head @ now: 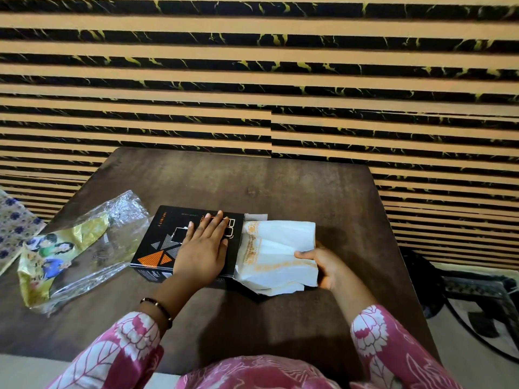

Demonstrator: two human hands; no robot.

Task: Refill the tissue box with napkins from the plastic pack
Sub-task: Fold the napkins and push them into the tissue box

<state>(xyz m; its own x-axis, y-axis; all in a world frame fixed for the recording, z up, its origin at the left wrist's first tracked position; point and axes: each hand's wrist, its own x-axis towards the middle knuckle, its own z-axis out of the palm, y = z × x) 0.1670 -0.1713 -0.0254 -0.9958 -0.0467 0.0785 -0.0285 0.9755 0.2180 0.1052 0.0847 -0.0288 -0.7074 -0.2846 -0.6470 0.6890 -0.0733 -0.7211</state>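
Napkins (280, 251), a white stack with an orange printed border, stick out of the open right end of a black tissue box (165, 234) that lies flat on a dark brown table (280, 186). Part of the stack sits inside the box mouth, the rest hangs outside over the tabletop, with a few loose sheets sagging at the near edge. The left hand (203, 248) lies palm down on the box top, fingers spread and flat, pressing rather than gripping. The right hand (323, 265) holds the outer end of the stack, thumb on top and the other fingers curled underneath, closed on the paper. An empty plastic pack (81, 248), clear with a yellow printed panel, lies crumpled on the table just left of the box. Pink floral sleeves (373, 332) cover both forearms, and a dark beaded bracelet (158, 307) circles the left wrist. Behind the table runs a wall of tan and black striped panels (252, 80).
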